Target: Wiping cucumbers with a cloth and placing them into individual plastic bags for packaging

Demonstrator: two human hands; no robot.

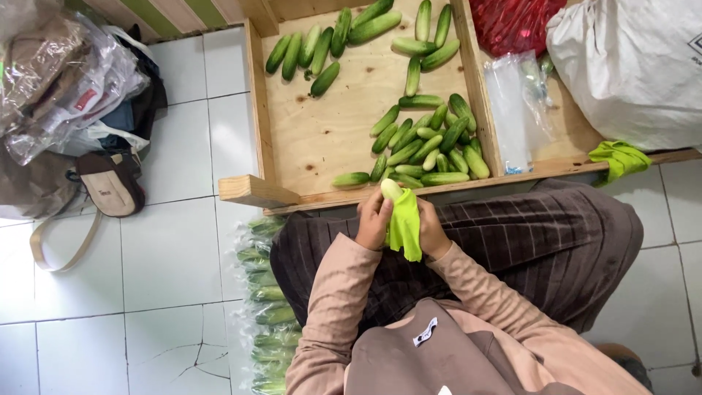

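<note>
In the lower middle of the frame the two hands meet just below the front edge of the wooden tray. The left hand [375, 222] and the right hand [431, 232] both make a closed grip around one pale green cucumber [390, 188], which is wrapped in a bright green cloth [406, 227]. The tip of the cucumber comes out above the fingers and points up toward the tray; the cloth hangs down between the two palms. So the cucumber lies inside the grip, with only its upper end free.

Directly above the hands is the wooden tray [307, 146], which fills the upper middle of the frame. Close to its front edge lies a heap of cucumbers [428, 143], touching each other. A second loose group of cucumbers [351, 36] lies at the top of the tray, well apart from the heap.

To the right of the tray, on a wooden board, lies a stack of clear plastic bags [515, 110]. Above it is a red bag [512, 22], and in the upper right corner a large white sack [629, 66]. A second green cloth [620, 159] hangs over the board edge at the right.

At the lower left of the hands, on the white tiled floor [168, 256], is a row of cucumbers packed in plastic [267, 307]. In the upper left are plastic bags and a brown handbag [110, 186].
</note>
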